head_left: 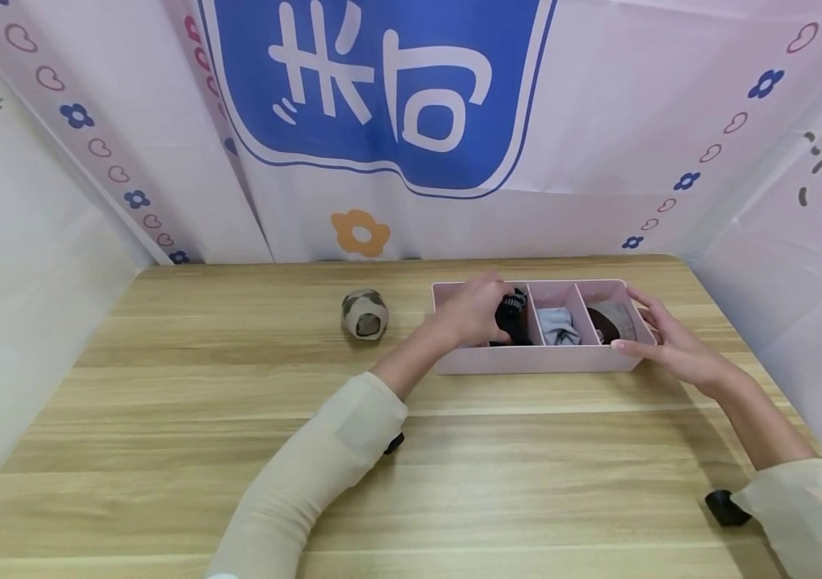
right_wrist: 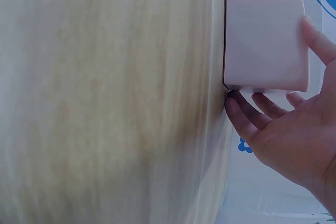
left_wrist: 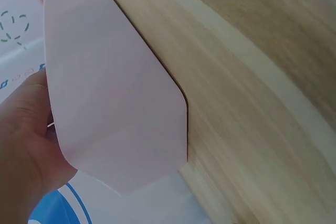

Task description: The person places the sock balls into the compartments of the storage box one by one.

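A long pink divided storage box (head_left: pixel 541 360) lies across the right part of the table. My left hand (head_left: pixel 474 309) reaches over its left half and grips a black rolled pair of socks (head_left: pixel 515 312) with pale stripes inside a compartment. In the left wrist view the box's wall hides those fingertips. At the box's right end, my right hand (head_left: pixel 679 354) holds the corner, thumb at the front rim and fingers along the end wall. Light blue folded cloth (head_left: pixel 558 326) fills one compartment; a grey and dark brown roll (head_left: pixel 612 320) sits in the rightmost.
A camouflage-patterned rolled cloth bundle (head_left: pixel 364 315) stands on the wooden table (head_left: pixel 237 386), left of the box. Printed white curtains (head_left: pixel 599 121) hang behind and at both sides of the table.
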### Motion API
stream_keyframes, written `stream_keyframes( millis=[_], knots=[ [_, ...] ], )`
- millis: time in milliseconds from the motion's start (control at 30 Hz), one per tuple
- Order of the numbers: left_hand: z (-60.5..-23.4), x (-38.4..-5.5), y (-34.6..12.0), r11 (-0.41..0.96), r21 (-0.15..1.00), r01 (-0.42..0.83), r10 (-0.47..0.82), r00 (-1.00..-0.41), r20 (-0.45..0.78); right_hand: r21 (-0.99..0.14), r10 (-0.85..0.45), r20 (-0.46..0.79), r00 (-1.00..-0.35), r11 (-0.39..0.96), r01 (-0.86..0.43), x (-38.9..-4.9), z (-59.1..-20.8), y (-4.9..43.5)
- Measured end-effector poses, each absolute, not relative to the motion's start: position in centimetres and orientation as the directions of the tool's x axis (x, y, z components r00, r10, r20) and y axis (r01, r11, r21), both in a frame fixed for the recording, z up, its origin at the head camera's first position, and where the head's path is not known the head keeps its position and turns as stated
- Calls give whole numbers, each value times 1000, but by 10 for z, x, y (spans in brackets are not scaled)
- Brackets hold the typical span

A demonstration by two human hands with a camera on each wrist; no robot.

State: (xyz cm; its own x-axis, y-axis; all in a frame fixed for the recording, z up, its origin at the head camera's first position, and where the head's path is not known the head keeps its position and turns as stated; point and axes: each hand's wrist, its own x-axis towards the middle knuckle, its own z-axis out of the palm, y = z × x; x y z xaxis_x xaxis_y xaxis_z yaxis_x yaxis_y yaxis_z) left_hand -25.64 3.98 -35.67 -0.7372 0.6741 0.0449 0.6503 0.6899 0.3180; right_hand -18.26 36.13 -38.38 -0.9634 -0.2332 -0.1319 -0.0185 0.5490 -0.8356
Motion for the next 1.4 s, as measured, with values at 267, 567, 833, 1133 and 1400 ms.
stream_keyframes(
  millis=[267, 567, 833, 1133, 1400],
  knots=[
    [-358, -256, 42, 693, 194, 695, 704, -710, 30, -831, -234, -122, -964, 556, -30, -183, -384, 362],
    [-356, -253, 39, 681, 213, 701, 719, -695, -9, -831, -234, -128, -964, 556, -25, -183, -384, 362],
    [-354, -252, 24, 581, 423, 695, 765, -644, 10, -834, -243, -119, -963, 551, -36, -182, -384, 362],
    [-346, -235, -7, 527, 473, 706, 776, -626, 71, -839, -245, -113, -963, 543, -40, -182, -383, 363],
    [-335, -223, -49, 504, 538, 676, 721, -672, 169, -841, -247, -124, -961, 540, -30, -183, -383, 363]
  ],
)
